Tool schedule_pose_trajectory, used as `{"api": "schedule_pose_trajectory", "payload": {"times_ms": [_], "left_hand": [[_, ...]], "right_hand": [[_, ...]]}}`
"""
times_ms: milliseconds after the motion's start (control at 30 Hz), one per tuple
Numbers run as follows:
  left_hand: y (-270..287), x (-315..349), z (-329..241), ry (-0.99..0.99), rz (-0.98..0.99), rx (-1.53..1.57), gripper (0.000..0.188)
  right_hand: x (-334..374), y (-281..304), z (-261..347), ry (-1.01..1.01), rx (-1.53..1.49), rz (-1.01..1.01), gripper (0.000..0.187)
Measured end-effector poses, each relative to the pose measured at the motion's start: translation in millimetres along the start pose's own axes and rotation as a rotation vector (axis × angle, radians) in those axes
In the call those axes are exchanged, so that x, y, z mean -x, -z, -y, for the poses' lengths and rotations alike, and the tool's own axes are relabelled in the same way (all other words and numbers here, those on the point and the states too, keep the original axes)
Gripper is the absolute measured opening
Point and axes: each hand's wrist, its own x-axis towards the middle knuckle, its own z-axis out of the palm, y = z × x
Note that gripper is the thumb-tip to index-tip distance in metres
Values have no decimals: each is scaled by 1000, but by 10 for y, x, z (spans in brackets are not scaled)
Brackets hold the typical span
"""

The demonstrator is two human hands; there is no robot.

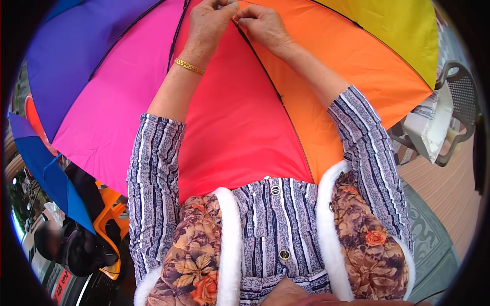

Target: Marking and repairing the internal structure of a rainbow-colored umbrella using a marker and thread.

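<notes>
An opened umbrella (229, 137) with purple, pink, red, orange and yellow panels spreads before me, its inner side and thin black ribs facing me. My left hand (212, 23) reaches the top edge of the view, fingers bent and pinched together; a gold bracelet (189, 66) circles that wrist. Close beside it, my right hand (265, 28) is also closed in a pinch. Both hands are by the upper end of the black rib (260, 61) between the red and orange panels. Whatever the fingertips hold is too small or hidden to make out.
At the right stands a dark grey chair (462, 89) with a white box (429, 122) on it. A blue umbrella (48, 173) and an orange chair (108, 217) are at the left, near a person in dark clothes (87, 252). Green patterned furniture (429, 239) lies at lower right.
</notes>
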Motion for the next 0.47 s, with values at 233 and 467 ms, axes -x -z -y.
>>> {"api": "schedule_pose_trajectory", "payload": {"times_ms": [233, 467], "left_hand": [[59, 128, 18, 196, -156, 268, 5], [-86, 227, 168, 159, -168, 264, 7]], "right_hand": [[366, -159, 121, 416, -240, -479, 7], [565, 152, 39, 258, -585, -280, 12]]}}
